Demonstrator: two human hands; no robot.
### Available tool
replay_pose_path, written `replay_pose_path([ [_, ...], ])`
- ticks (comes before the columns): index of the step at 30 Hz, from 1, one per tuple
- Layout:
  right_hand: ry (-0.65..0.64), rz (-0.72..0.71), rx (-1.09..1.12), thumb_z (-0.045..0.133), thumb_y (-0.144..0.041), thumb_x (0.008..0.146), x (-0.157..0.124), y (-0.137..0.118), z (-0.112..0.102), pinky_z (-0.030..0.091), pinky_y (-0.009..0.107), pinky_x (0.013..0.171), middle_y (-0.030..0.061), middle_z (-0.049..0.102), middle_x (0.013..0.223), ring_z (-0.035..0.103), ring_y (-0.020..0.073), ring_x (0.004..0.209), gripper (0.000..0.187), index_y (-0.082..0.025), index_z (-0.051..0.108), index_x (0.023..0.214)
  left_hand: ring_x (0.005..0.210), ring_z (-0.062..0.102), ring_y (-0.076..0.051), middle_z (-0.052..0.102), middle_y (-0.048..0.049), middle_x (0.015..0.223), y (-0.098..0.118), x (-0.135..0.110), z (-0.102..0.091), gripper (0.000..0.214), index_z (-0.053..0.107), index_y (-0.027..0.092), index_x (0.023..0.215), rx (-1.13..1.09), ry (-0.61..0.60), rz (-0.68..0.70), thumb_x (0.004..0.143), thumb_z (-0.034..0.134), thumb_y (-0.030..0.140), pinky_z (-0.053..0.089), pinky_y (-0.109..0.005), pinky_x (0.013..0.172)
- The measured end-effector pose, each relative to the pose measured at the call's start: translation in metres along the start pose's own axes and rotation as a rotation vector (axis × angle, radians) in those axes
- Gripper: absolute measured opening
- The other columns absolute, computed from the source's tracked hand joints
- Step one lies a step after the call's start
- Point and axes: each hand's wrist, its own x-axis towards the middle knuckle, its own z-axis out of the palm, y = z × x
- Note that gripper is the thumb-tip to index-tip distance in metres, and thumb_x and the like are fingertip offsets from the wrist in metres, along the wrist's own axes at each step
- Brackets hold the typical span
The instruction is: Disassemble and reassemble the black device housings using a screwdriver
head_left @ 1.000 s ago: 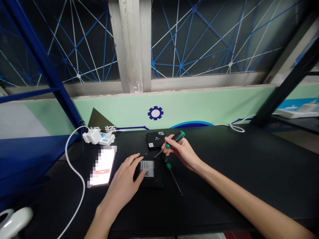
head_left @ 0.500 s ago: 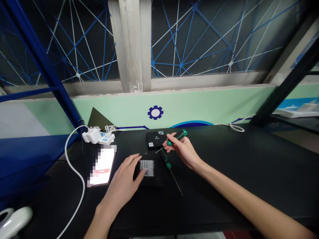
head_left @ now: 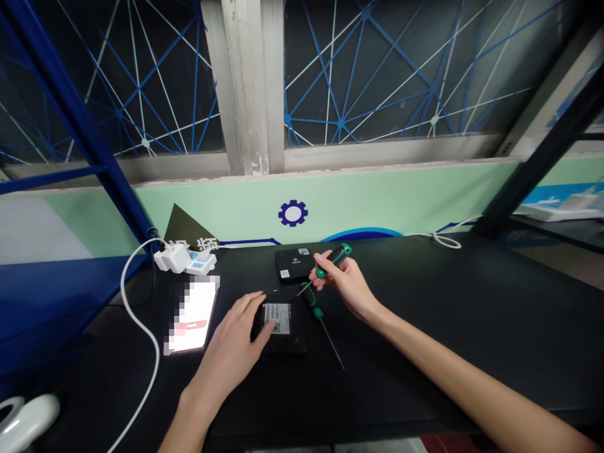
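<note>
My left hand [head_left: 234,343] lies flat, fingers spread, on the left side of a small black box with a white label [head_left: 282,326] on the black table [head_left: 425,327]. My right hand [head_left: 346,280] is closed around a green-and-black screwdriver [head_left: 329,262], its tip pointing down-left above the far right corner of that box. A second green-handled screwdriver [head_left: 323,324] lies on the table just right of the box. Another black box [head_left: 293,264] sits behind, next to my right hand.
A phone with a lit screen [head_left: 191,316] lies left of my left hand. White chargers [head_left: 182,260] and a white cable [head_left: 141,327] run along the table's left side. A white object [head_left: 26,423] sits at the bottom left. A blue frame post [head_left: 89,132] stands at left.
My right hand with the screwdriver has shifted slightly up and back; the left hand stays on the box.
</note>
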Motion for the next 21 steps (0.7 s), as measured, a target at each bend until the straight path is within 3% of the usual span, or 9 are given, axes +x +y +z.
replay_pose_path([
  [12,-0.017,-0.038,-0.043,0.077,-0.059,0.077,0.0013,0.0019,-0.0003,0.053,0.029,0.056,0.0043,0.070,0.067,0.062,0.0151,0.055,0.044,-0.018,0.061,0.070,0.138,0.048,-0.026,0.049,-0.0075,0.151,0.0009,-0.0009,-0.0004,0.050,0.046,0.024,0.145,0.014,-0.027,-0.015,0.101,0.044,0.048,0.045,-0.043,0.111],
  [21,-0.010,-0.036,-0.058,0.078,-0.060,0.075,0.0049,0.0068,-0.0014,0.053,0.029,0.057,0.0049,0.071,0.068,0.062,0.0151,0.055,0.045,-0.018,0.062,0.071,0.148,0.034,-0.031,0.036,-0.0096,0.161,-0.0005,-0.0037,0.0017,0.078,0.036,0.024,0.153,0.019,-0.087,0.020,0.089,0.061,0.061,0.036,-0.049,0.118],
])
